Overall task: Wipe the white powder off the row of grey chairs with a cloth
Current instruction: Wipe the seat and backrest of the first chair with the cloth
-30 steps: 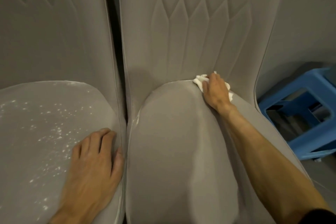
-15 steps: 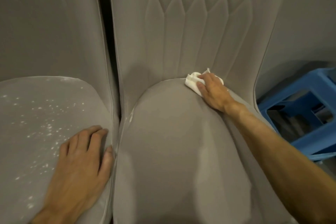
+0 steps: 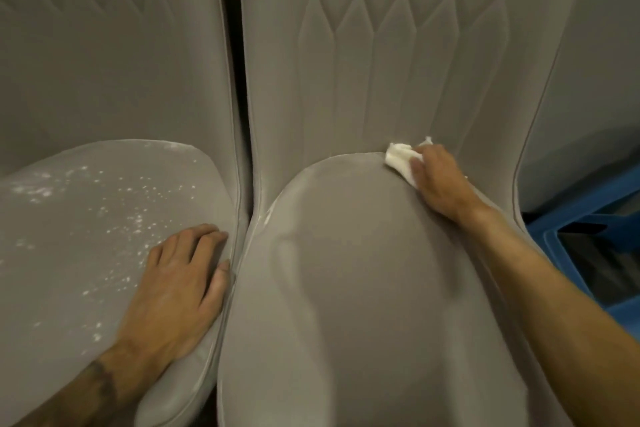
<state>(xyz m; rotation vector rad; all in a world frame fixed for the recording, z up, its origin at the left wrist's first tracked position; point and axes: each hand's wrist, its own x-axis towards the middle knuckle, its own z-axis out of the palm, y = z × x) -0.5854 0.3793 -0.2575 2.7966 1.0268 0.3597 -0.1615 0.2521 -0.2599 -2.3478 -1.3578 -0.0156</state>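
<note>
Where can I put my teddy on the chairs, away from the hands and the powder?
The right chair's seat is bare across its middle and front, between the left hand and the right forearm. Its back edge is taken: the right hand holds the cloth there. The left chair's seat is speckled with white powder.

White cloth at right chair's seat-back crease; left chair powder-speckled.

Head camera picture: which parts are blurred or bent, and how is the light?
Head view: dim, soft light; a pale sheen runs down the right seat; the wide lens bows the chair backs; the right forearm is smeared near the corner; the right hand, cloth and powder on the left seat look sharper.
</note>
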